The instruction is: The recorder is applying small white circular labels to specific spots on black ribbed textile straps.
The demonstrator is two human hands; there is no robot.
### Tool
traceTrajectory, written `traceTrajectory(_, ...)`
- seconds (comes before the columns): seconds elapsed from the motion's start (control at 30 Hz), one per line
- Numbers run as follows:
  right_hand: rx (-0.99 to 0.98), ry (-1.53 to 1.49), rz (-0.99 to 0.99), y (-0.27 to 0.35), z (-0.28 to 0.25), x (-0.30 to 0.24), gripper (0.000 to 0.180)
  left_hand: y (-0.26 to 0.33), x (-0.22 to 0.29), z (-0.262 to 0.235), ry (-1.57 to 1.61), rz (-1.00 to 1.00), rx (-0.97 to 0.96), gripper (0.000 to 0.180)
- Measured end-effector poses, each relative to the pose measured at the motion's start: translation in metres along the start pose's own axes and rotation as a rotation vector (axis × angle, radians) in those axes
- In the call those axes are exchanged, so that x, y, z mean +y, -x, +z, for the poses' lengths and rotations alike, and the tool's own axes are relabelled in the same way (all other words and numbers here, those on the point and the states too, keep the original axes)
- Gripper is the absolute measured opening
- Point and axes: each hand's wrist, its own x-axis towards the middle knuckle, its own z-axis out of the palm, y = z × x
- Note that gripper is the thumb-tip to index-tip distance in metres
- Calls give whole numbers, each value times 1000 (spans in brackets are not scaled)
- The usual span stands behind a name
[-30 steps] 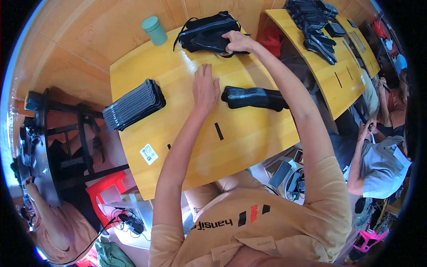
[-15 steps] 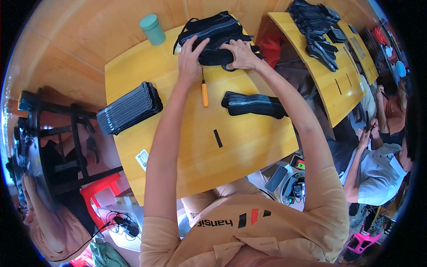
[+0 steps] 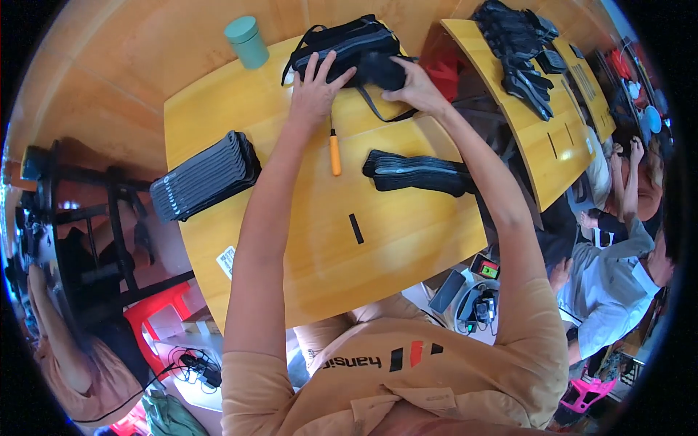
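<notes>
At the table's far edge lies a pile of black fabric bands (image 3: 342,45) with grey facing. My left hand (image 3: 315,93) rests on its near side, fingers spread. My right hand (image 3: 420,89) grips a black fabric piece (image 3: 379,71) between thumb and fingers, at the pile's right end; motion smears this piece. A thin black strap (image 3: 378,109) loops down below it onto the table. Just below my left hand lies a screwdriver (image 3: 334,154) with an orange handle, its shaft pointing toward the pile.
On the yellow table (image 3: 291,291) are a neat stack of grey-black bands (image 3: 207,178) at left and another black stack (image 3: 418,173) at right. A green canister (image 3: 247,42) stands at the back. A second table (image 3: 538,145) with black goods is at right, with people beyond.
My right hand has shifted right and lifted the black piece, turning it; a strap now hangs out. My left hand stays on the pile, its fingers spread a little wider.
</notes>
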Motion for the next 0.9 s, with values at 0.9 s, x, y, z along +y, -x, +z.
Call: traceTrajectory(0.9, -93, -1503, 215, 101, -23, -172, 56, 54, 89, -211, 1668, -488, -223, 53)
